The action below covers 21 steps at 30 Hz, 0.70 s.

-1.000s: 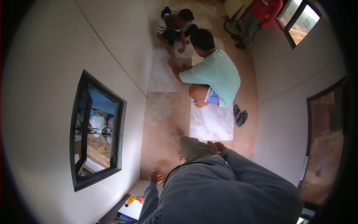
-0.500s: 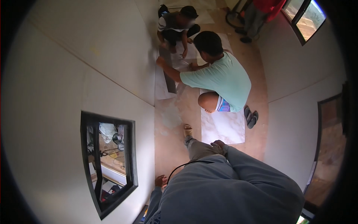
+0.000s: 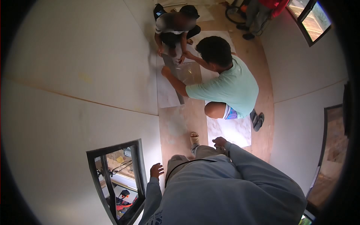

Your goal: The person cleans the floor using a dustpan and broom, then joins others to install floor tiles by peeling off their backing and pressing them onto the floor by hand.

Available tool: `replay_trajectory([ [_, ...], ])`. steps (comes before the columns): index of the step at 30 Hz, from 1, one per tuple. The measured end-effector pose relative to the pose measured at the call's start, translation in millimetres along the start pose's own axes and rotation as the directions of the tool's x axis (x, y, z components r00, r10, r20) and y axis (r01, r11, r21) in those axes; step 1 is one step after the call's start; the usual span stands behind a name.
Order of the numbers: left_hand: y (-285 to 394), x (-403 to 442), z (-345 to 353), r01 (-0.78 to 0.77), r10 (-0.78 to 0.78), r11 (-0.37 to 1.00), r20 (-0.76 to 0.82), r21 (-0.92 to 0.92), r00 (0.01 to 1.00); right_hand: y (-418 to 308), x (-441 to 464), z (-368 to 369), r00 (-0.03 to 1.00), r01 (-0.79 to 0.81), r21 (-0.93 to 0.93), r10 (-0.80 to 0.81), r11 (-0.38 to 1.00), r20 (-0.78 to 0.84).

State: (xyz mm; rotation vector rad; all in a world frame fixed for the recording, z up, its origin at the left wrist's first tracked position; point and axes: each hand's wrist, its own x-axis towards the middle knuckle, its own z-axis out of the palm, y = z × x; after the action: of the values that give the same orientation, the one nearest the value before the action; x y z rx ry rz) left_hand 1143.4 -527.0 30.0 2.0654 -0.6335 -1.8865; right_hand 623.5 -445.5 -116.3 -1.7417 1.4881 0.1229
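Note:
My left hand hangs at my left side beside the wall, fingers apart and holding nothing. In front of my right hip, my right hand has its fingers curled near my trousers; what it holds, if anything, cannot be made out. Beyond it lies a marbled white sheet on the brown floor. A person in a light green shirt squats ahead, reaching to a grey strip over another marbled sheet. Facing them, a crouching person in a dark cap touches the strip's far end.
Dark sandals lie right of the squatting person. A standing person in red is at the far right, near a black wheel. A black-framed window is in the left wall, another window at the upper right.
The grey strip has come into view over the left sheet, and the squatting person's arms have reached further forward. My left hand has risen slightly. The view has shifted, and my foot has stepped forward.

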Motion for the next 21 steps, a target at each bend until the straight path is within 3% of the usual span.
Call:
replay_trajectory([
  [6,23,21,7,0.035,-0.037,0.992,0.013,0.124,0.999,5,4,-3,0.998,-0.030,0.100,0.036,0.994,-0.051],
  [9,36,47,7,-0.149,0.127,0.930,0.087,0.336,0.988,2,-3,-3,0.995,-0.085,0.176,0.092,0.981,-0.033],
  [12,54,75,10,-0.159,0.119,0.943,0.152,0.291,0.981,-5,-12,6,0.983,-0.143,0.217,0.165,0.966,-0.084],
  [13,68,77,12,-0.181,0.128,0.937,0.187,0.299,0.974,-10,-15,13,0.962,-0.210,0.378,0.258,0.902,-0.083],
  [14,94,89,14,-0.002,-0.066,0.930,0.174,0.366,0.982,-23,-18,22,0.930,-0.273,0.535,0.362,0.799,-0.067],
  [16,115,109,16,0.017,-0.105,0.931,0.225,0.364,0.969,-50,-34,-2,0.957,-0.237,0.322,0.278,0.916,-0.086],
  [17,121,121,15,0.031,-0.127,0.932,0.247,0.360,0.961,-69,-35,-2,0.804,-0.345,0.916,0.568,0.204,0.177],
  [19,140,137,20,0.012,-0.134,0.919,0.284,0.395,0.949,-95,-38,-10,0.716,-0.343,0.935,0.618,-0.094,0.325],
  [21,163,143,31,0.013,-0.153,0.914,0.314,0.406,0.937,-115,-35,2,0.685,-0.296,0.934,0.638,-0.197,0.352],
])
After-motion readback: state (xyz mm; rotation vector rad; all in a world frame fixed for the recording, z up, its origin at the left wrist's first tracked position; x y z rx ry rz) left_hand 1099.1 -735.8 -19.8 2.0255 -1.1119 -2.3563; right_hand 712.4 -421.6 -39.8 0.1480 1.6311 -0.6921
